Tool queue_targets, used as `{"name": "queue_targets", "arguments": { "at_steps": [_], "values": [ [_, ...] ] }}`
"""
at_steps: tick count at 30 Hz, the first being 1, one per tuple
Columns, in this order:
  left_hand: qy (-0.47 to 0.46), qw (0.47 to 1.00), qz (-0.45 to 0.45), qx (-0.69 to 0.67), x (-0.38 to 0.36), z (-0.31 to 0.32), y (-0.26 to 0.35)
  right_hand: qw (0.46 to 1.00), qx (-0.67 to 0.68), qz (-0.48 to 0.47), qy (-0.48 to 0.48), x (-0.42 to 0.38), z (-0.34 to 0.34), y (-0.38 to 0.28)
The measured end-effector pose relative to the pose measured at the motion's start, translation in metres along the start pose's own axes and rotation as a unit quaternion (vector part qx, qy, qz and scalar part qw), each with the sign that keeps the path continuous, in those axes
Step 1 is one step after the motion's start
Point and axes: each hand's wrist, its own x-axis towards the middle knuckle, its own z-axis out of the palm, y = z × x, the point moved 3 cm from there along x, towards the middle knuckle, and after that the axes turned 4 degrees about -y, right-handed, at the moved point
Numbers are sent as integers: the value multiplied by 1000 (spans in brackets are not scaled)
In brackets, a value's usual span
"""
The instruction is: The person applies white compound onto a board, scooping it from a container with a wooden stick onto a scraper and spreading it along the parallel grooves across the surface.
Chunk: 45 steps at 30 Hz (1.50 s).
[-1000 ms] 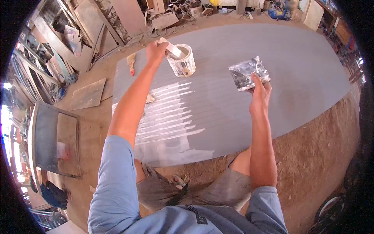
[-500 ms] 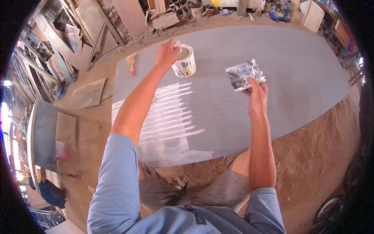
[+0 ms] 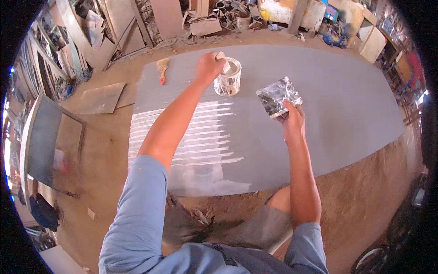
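White block [image 3: 226,67] slants down at can [image 3: 227,86] | left hand [image 3: 210,67] gripping | right hand [image 3: 294,120] gripping plate [image 3: 277,97]

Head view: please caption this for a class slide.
Left hand holding a pale tool at a streaked can, right hand holding a smeared plate, over a gray panel partly striped white.

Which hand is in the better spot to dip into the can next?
Probably the left hand: it holds a pale tool right by the mouth of the can. The right hand is farther from the can and is busy holding a smeared flat plate.
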Motion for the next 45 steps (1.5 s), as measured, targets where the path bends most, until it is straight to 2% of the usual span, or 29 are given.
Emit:
{"name": "queue_targets", "arguments": {
  "at_steps": [3, 5, 6, 8, 11, 15, 17, 21, 24, 30, 33, 36, 38, 41, 45],
  "values": [
    [9, 1000, -25, -9, 8, -9, -17, 999, 0, 31, -40, 9, 17, 16],
    [28, 990, -64, -119, 19, -15, -31, 998, -12, 30, -45, 11, 31, 16],
    [28, 990, -64, -119, 17, -24, -26, 998, -5, 31, -59, 12, 40, 13],
    [69, 995, -19, -72, 12, -54, -3, 998, -8, 44, -54, 22, 59, 18],
    [103, 991, 46, -69, 8, -83, 15, 996, 38, 64, -40, 48, 88, 43],
    [92, 991, 24, -95, -6, -114, 43, 992, 87, 63, -60, 72, 120, 67],
    [73, 988, 25, -134, -13, -122, 54, 983, 125, 108, -74, 87, 131, 80],
    [62, 981, 30, -180, -22, -124, 61, 966, 206, 133, -86, 93, 146, 82],
    [69, 975, 65, -199, -28, -122, 63, 963, 208, 147, -86, 90, 150, 80],
    [53, 981, 97, -161, -40, -110, 54, 976, 181, 99, -73, 78, 149, 70],
    [90, 980, 146, -99, -51, -104, 56, 981, 177, 56, -60, 70, 149, 67],
    [110, 975, 190, -32, -61, -100, 62, 988, 137, 64, -16, 66, 151, 63],
    [110, 972, 209, 10, -65, -98, 68, 989, 140, 49, -26, 66, 150, 68],
    [75, 975, 207, -35, -61, -86, 58, 988, 146, 35, -43, 62, 153, 66],
    [62, 976, 211, 2, -57, -81, 58, 986, 147, 36, -64, 52, 153, 66]
  ]
}}
